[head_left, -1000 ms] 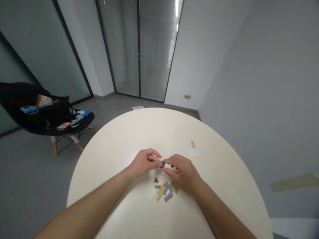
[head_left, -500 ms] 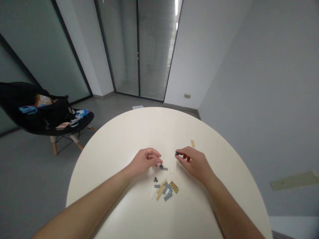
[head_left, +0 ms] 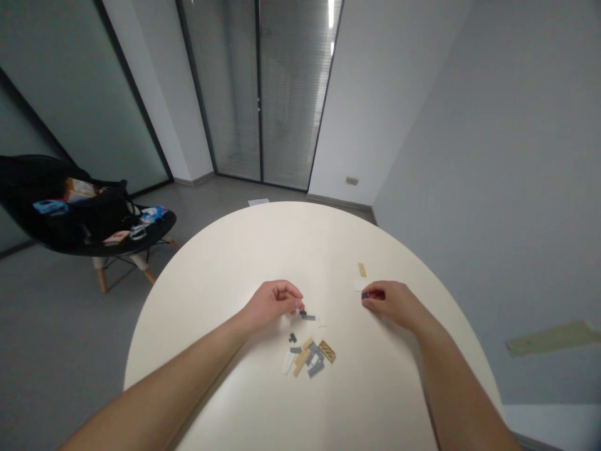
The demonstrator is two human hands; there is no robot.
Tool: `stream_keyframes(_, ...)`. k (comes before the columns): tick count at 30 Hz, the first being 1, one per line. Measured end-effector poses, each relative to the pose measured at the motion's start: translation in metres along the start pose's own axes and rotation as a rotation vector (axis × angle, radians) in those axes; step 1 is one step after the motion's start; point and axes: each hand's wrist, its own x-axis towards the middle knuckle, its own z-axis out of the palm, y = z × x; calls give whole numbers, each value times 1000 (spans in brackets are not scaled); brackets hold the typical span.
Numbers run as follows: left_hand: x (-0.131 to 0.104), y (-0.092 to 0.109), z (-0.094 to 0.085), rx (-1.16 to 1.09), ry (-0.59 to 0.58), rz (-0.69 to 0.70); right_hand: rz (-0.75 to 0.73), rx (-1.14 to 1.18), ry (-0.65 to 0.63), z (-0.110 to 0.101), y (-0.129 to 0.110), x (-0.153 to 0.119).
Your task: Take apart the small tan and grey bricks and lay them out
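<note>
My right hand (head_left: 394, 304) is on the right of the pile, its thumb and fingers pinched on a small black toy brick (head_left: 365, 295) low over the table. My left hand (head_left: 275, 300) is further left, fingers curled and fingertips together at a small dark brick (head_left: 303, 312). Touching or just beside that brick is a flat grey plate (head_left: 308, 317). Nearer to me, a loose pile holds a tan plate (head_left: 303, 358), a brown studded plate (head_left: 327, 351), grey plates (head_left: 316, 368) and a white wedge piece (head_left: 288, 363). A small dark piece (head_left: 292, 337) lies just above it.
All this rests on a round cream table (head_left: 263, 244). A tan plate (head_left: 362, 270) lies beyond my right hand, with a faint white piece near it. Left of the table stands a black chair (head_left: 70, 244) with a bag and packets on it. A wall rises to the right.
My right hand has moved right, away from my left hand, with the black brick in its fingers, and is now below the far tan plate. My left hand has hardly moved.
</note>
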Motion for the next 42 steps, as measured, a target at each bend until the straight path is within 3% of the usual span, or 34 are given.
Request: stream_keyframes(42,2,-8,-3,66,-63,28,53,82,-63,5,11,3)
